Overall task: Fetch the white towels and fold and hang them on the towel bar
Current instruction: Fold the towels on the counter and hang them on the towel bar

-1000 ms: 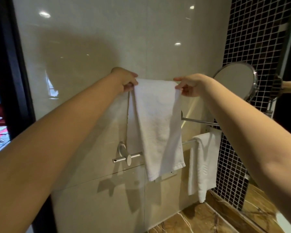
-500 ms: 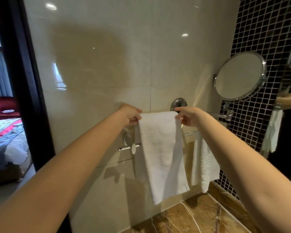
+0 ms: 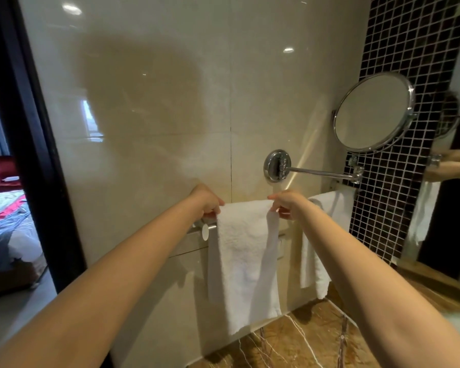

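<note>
Now lowered onto the chrome towel bar (image 3: 209, 227), the folded white terry towel (image 3: 246, 258) hangs, its top corners pinched by left hand (image 3: 207, 201) at nine o'clock and right hand (image 3: 286, 203) at three: hanging nearly complete.

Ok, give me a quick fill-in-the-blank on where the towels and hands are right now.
1. The left hand and right hand each pinch a top corner of a ____ towel.
2. That towel hangs at the level of the towel ____.
3. A second towel hangs to its ____.
4. The round ____ sits on a metal arm above.

Missing words: white; bar; right; mirror
</note>
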`<state>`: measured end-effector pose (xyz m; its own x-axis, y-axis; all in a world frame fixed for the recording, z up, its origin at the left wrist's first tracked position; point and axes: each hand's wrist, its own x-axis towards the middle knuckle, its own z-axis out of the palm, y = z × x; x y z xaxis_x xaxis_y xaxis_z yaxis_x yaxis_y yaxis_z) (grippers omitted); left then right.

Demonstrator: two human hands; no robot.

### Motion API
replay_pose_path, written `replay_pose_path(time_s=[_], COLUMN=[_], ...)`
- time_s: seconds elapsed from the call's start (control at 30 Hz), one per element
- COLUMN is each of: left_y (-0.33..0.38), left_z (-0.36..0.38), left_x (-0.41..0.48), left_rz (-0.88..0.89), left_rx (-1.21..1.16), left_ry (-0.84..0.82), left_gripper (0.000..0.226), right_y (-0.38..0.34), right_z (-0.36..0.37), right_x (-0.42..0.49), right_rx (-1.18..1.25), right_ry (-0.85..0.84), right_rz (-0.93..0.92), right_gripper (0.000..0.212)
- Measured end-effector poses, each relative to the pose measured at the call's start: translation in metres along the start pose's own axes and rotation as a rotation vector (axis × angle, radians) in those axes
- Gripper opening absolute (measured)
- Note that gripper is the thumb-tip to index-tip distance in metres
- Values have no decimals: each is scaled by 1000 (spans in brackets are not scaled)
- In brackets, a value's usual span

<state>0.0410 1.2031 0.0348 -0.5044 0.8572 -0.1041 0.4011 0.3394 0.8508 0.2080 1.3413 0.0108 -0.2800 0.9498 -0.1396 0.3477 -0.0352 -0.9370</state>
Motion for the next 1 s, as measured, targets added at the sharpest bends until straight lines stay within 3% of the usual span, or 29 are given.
replay_pose_path(time_s=[0.27,0.43,0.6,0.73,0.87,1.0], left_y=[-1,-1,1,-1,-6,-8], left_z=[13,24,28,32,36,37], left_x=[-6,-10,-18,-20,-20,-19], left_rz=[114,131,140,191,252,299], left_rx=[276,474,586,657,734,781], left_ry=[70,104,104,137,202,221], left_gripper=[32,32,12,21,22,19], right_y=[10,16,22,28,30,33], right_z=[2,2,4,6,15,22], right_x=[5,4,3,2,-4,-5], right_rx=[-68,-290,-436,-640,-746,-837], right_ry=[69,98,114,174,49,-54], right_rz=[-124,-215,-301,-465,-717,-782], right_gripper=[31,36,40,34,29,35])
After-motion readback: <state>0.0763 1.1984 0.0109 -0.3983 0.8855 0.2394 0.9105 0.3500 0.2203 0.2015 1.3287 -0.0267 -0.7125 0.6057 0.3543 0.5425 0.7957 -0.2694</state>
